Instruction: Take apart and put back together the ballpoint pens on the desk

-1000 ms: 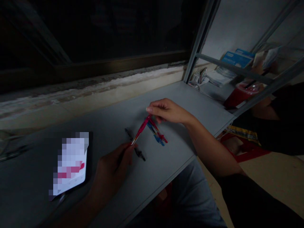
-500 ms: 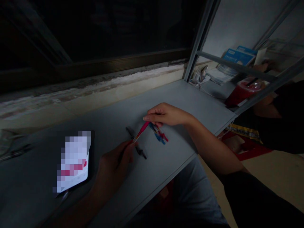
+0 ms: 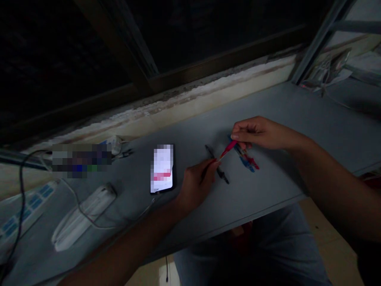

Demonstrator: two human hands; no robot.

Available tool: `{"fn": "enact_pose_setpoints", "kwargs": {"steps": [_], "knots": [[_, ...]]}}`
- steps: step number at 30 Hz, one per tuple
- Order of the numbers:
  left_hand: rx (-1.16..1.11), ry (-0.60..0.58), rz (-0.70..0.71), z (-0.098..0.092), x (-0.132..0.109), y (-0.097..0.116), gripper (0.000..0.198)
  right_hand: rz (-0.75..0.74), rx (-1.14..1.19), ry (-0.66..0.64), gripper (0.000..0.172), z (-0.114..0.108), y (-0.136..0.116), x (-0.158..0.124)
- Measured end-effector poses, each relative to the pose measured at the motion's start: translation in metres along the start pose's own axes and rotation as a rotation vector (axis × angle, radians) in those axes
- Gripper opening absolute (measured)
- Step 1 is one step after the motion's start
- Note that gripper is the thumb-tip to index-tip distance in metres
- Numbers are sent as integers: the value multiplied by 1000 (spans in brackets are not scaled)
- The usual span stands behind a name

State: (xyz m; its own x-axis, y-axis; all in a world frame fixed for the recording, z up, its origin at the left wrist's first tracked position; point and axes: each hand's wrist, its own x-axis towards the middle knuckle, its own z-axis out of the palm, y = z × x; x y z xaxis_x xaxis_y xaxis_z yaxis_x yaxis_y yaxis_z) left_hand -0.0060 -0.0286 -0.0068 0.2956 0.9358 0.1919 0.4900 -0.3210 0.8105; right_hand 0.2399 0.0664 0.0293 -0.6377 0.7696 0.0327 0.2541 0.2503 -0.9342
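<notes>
Between my two hands a pen (image 3: 228,147) with a pink-red grip is held at a slant above the desk (image 3: 190,234). My left hand (image 3: 199,180) pinches its lower, clear end. At the upper pink end, the fingertips of my right hand (image 3: 253,133) are closed on it. A black pen (image 3: 223,175) lies on the desk just beyond my left fingers, partly hidden by them. Under my right hand lie a blue pen (image 3: 247,163) and a red pen (image 3: 254,162) side by side, their far ends covered by the hand.
Left of my hands lies a lit phone (image 3: 162,169) with a cable. Farther left are a white power strip (image 3: 85,216), a blue-and-white strip (image 3: 35,202) and a black cable (image 3: 22,198). A metal post (image 3: 318,43) rises at the back right, near loose cords.
The view has swung left, bringing the power strip into sight and dropping the neighbouring person out of it. Both hands keep the same grip on the pink pen.
</notes>
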Motion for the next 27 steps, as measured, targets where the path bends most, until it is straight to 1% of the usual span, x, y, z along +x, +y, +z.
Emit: {"fn": "enact_pose_setpoints", "kwargs": {"steps": [2, 7, 9, 12, 14, 15, 16, 18, 20, 22, 25, 27], "knots": [[-27, 4, 1, 0, 0, 0, 41, -18, -34, -28, 41, -1, 0, -1], [19, -15, 26, 0, -1, -2, 37, 13, -174, -30, 53, -1, 3, -1], [41, -6, 47, 0, -2, -2, 34, 27, -133, -39, 55, 0, 3, 1], [26, 11, 87, 0, -5, -3, 30, 23, -5, 10, 53, 2, 2, 3], [11, -19, 165, 0, -7, -3, 40, 28, 48, 48, 51, 3, 2, 4], [8, -57, 230, 0, -8, -3, 45, 33, 60, 55, 51, 4, 3, 4], [10, -106, 301, 0, -8, -3, 45, 37, 68, 51, 51, 5, 3, 4], [30, -209, 415, 0, -10, -3, 33, 45, 91, 9, 51, 7, 3, 5], [46, -263, 469, 1, -11, -3, 21, 59, 125, -49, 52, 10, 1, 4], [44, -269, 492, 2, -12, -4, 18, 81, 134, -69, 51, 14, -1, 3], [48, -277, 539, 4, -12, -6, 19, 115, 115, -72, 51, 19, -2, 2], [53, -260, 553, 5, -12, -7, 22, 133, 104, -138, 50, 22, -1, 2]]}}
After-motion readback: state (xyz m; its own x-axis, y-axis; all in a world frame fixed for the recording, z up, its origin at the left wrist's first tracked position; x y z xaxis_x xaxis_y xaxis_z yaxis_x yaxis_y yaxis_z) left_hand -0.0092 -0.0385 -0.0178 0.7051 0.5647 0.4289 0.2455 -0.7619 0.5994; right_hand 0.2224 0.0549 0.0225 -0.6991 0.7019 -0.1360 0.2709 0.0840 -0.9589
